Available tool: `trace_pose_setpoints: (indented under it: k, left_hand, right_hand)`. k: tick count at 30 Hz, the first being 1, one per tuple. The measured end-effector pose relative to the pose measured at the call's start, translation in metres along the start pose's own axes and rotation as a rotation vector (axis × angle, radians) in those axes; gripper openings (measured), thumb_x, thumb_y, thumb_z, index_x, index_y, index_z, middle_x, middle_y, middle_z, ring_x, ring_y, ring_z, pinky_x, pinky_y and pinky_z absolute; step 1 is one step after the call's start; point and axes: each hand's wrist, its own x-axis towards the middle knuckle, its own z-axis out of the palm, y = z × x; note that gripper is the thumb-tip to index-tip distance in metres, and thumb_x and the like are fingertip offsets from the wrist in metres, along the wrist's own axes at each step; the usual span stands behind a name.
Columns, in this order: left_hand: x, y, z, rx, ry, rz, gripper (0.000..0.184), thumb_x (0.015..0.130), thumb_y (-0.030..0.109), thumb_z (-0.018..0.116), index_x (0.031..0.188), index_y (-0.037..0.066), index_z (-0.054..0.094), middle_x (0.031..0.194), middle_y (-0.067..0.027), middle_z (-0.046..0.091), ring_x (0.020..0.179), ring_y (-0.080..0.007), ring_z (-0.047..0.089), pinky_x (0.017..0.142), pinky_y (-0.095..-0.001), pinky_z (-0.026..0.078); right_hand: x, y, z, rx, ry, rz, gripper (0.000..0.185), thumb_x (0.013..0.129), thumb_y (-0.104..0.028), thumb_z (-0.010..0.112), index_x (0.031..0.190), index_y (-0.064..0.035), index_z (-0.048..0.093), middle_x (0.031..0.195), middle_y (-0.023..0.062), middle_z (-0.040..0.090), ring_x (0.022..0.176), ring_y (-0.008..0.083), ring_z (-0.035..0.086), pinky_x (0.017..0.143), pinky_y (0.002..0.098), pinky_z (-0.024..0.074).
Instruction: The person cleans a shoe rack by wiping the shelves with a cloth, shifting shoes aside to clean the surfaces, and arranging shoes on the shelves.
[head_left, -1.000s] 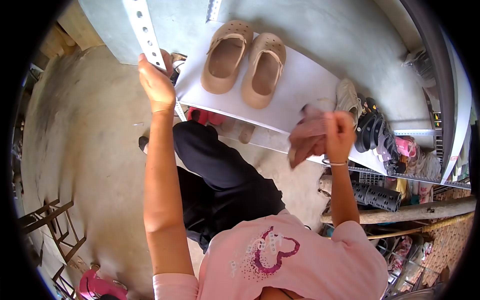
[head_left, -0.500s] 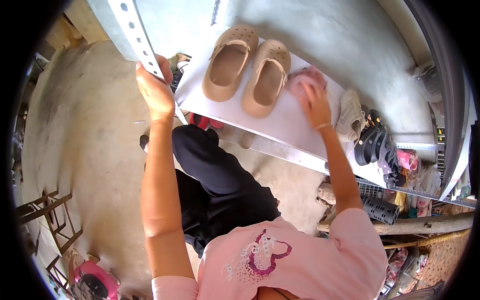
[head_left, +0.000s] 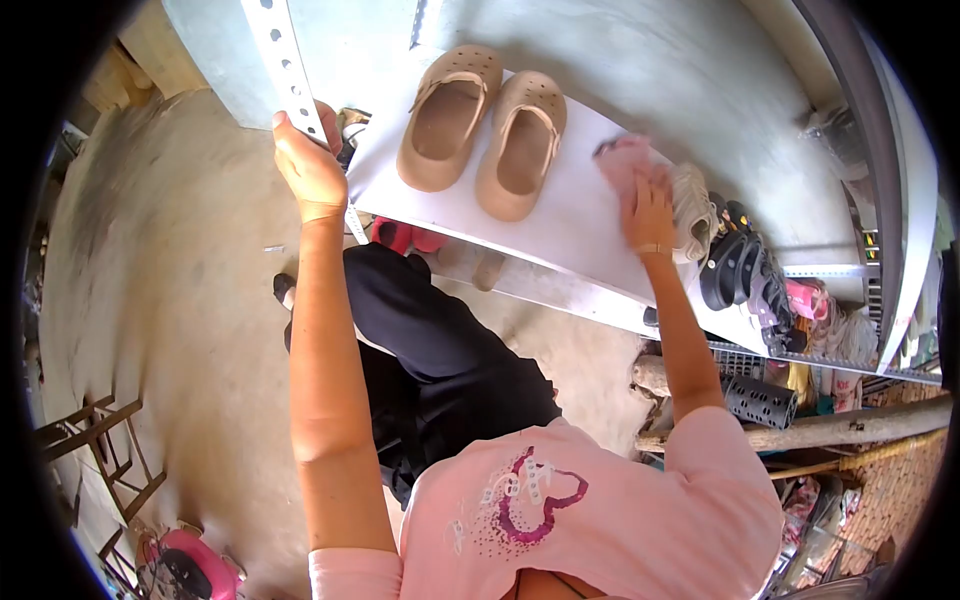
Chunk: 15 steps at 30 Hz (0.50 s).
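My left hand point(head_left: 312, 165) is wrapped round a white perforated metal post point(head_left: 285, 70) at the shelf's left corner. On the white shelf board point(head_left: 450, 215), my right hand point(head_left: 650, 212) presses a pink cloth point(head_left: 624, 163) against the surface; the hand and cloth are slightly blurred. Left of the cloth stands a pair of tan clogs, one clog point(head_left: 450, 120) beside the other clog point(head_left: 521, 150). Just right of my right hand is a light grey sneaker point(head_left: 690, 212), close to my fingers.
Black clogs point(head_left: 728, 268) and other shoes line the shelf's right end. Red shoes point(head_left: 395, 236) sit below the board. Wooden poles point(head_left: 850, 424) and a black perforated basket point(head_left: 760, 400) lie at lower right. A brown metal frame point(head_left: 105, 440) stands at lower left.
My right hand has slid the pink cloth to the right, away from the tan clogs and up to the grey sneaker. My left hand still grips the post. The view has shifted slightly.
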Motion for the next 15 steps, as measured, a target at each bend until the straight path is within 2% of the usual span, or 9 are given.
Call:
trace_pose_setpoints:
  k: [2, 4, 6, 8, 9, 11, 13, 15]
  left_hand:
    - [0.000, -0.001, -0.001, 0.010, -0.006, 0.000, 0.046, 0.091, 0.034, 0.020, 0.064, 0.007, 0.046, 0.052, 0.0007, 0.037, 0.047, -0.0095, 0.031, 0.045, -0.0249, 0.025]
    - [-0.001, 0.002, -0.001, -0.004, -0.019, -0.010, 0.047, 0.091, 0.035, 0.020, 0.064, 0.007, 0.046, 0.052, 0.0007, 0.037, 0.048, -0.0094, 0.031, 0.045, -0.0248, 0.025]
    - [-0.002, 0.003, -0.003, -0.026, -0.075, -0.010, 0.048, 0.092, 0.036, 0.021, 0.065, 0.007, 0.047, 0.052, 0.0009, 0.038, 0.049, -0.0090, 0.031, 0.047, -0.0247, 0.026]
    - [-0.002, 0.006, -0.002, -0.016, -0.051, -0.043, 0.048, 0.092, 0.037, 0.021, 0.066, 0.006, 0.047, 0.053, 0.0009, 0.038, 0.049, -0.0088, 0.031, 0.047, -0.0247, 0.027]
    - [-0.003, 0.007, -0.001, -0.005, -0.031, -0.071, 0.048, 0.093, 0.037, 0.022, 0.068, 0.006, 0.048, 0.053, 0.0008, 0.038, 0.050, -0.0087, 0.032, 0.047, -0.0247, 0.027]
    - [-0.003, 0.006, -0.002, -0.022, -0.043, -0.051, 0.046, 0.093, 0.037, 0.023, 0.071, 0.005, 0.050, 0.055, 0.0008, 0.040, 0.050, -0.0085, 0.033, 0.048, -0.0244, 0.028]
    - [-0.004, 0.007, 0.000, -0.038, 0.004, -0.102, 0.045, 0.093, 0.037, 0.025, 0.074, 0.005, 0.051, 0.055, 0.0014, 0.039, 0.051, -0.0080, 0.033, 0.048, -0.0244, 0.028]
    - [-0.006, 0.008, 0.001, -0.022, 0.022, -0.110, 0.044, 0.092, 0.037, 0.025, 0.073, 0.006, 0.050, 0.055, 0.0024, 0.038, 0.051, -0.0074, 0.032, 0.048, -0.0241, 0.027]
  right_hand:
    - [-0.037, -0.020, -0.058, 0.107, -0.060, -0.067, 0.044, 0.084, -0.015, 0.056, 0.126, -0.0104, 0.047, 0.131, 0.0205, 0.044, 0.120, 0.0392, 0.042, 0.097, 0.0463, 0.0359]
    - [-0.084, -0.024, -0.103, 0.322, -0.351, 0.066, 0.043, 0.082, -0.012, 0.057, 0.124, -0.0100, 0.049, 0.131, 0.0200, 0.043, 0.119, 0.0389, 0.042, 0.095, 0.0446, 0.0371]
    - [-0.116, -0.012, -0.137, 0.448, -0.424, -0.016, 0.043, 0.081, -0.010, 0.058, 0.123, -0.0087, 0.050, 0.126, 0.0187, 0.049, 0.112, 0.0348, 0.050, 0.091, 0.0402, 0.0413]
    - [-0.142, 0.003, -0.172, 0.923, -0.788, 0.491, 0.040, 0.080, -0.010, 0.058, 0.120, -0.0062, 0.053, 0.112, 0.0166, 0.059, 0.099, 0.0287, 0.058, 0.085, 0.0334, 0.0451]
    - [-0.165, 0.024, -0.175, 0.727, -0.772, 0.479, 0.036, 0.081, -0.015, 0.060, 0.116, -0.0045, 0.056, 0.098, 0.0135, 0.061, 0.091, 0.0251, 0.060, 0.080, 0.0312, 0.0467]
    - [-0.180, 0.054, -0.178, 0.528, -0.745, 0.454, 0.034, 0.083, -0.019, 0.062, 0.112, -0.0028, 0.058, 0.084, 0.0105, 0.064, 0.083, 0.0215, 0.062, 0.075, 0.0289, 0.0484]
    - [-0.173, 0.060, -0.194, 0.561, -0.634, 0.719, 0.029, 0.084, -0.022, 0.062, 0.107, -0.0044, 0.061, 0.078, 0.0054, 0.063, 0.076, 0.0135, 0.057, 0.070, 0.0257, 0.0470]
    - [-0.145, 0.052, -0.207, 0.800, -0.335, 0.820, 0.027, 0.083, -0.022, 0.064, 0.103, -0.0037, 0.063, 0.080, 0.0047, 0.063, 0.075, 0.0118, 0.056, 0.069, 0.0258, 0.0465]
